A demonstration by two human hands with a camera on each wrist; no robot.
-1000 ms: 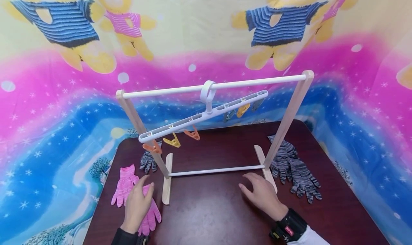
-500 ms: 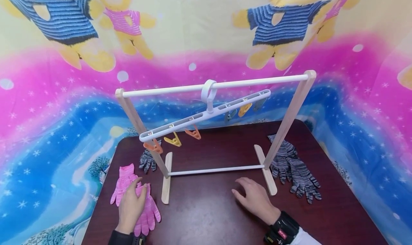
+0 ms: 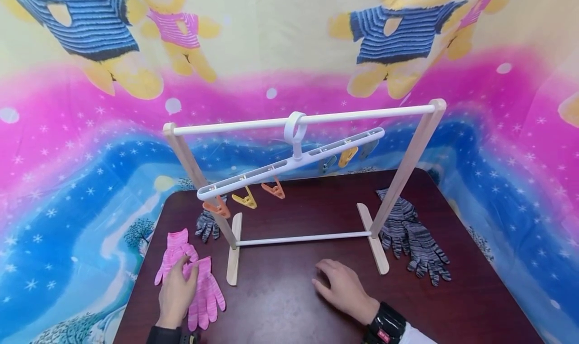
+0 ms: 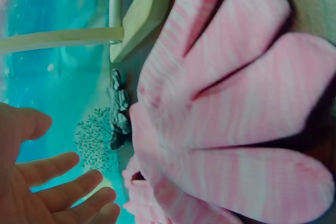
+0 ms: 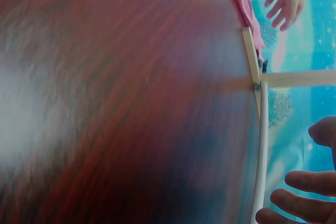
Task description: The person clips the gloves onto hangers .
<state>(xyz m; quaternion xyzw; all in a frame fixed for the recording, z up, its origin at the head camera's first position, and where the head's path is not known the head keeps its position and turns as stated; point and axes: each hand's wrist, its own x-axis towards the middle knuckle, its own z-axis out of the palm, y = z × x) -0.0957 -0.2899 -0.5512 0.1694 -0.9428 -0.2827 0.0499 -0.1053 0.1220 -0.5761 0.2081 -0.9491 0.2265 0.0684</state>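
My left hand (image 3: pixel 177 291) hovers over a pair of pink knit gloves on the left of the table, fingers relaxed and holding nothing. The nearer pink glove (image 3: pixel 207 296) lies with its fingers toward me, and the farther pink glove (image 3: pixel 174 253) is partly hidden behind the hand. In the left wrist view a pink glove (image 4: pixel 226 98) fills the right side, apart from the fingers. My right hand (image 3: pixel 344 290) is over the middle of the table, in front of the rack's lower bar (image 3: pixel 303 239), its fingers loosely bent and nothing in them.
A wooden rack (image 3: pixel 402 176) stands across the table (image 3: pixel 289 304). From its top bar (image 3: pixel 362 115) hangs a white clip hanger (image 3: pixel 271 170), slanted, with orange, yellow and blue-grey clips. Grey striped gloves (image 3: pixel 413 238) lie at the right; another grey glove (image 3: pixel 208 227) is behind the left post.
My right hand has moved left and toward me, away from the rack's right foot. The left hand has shifted slightly left and nearer, over the pink gloves. The hanger has swung slightly.
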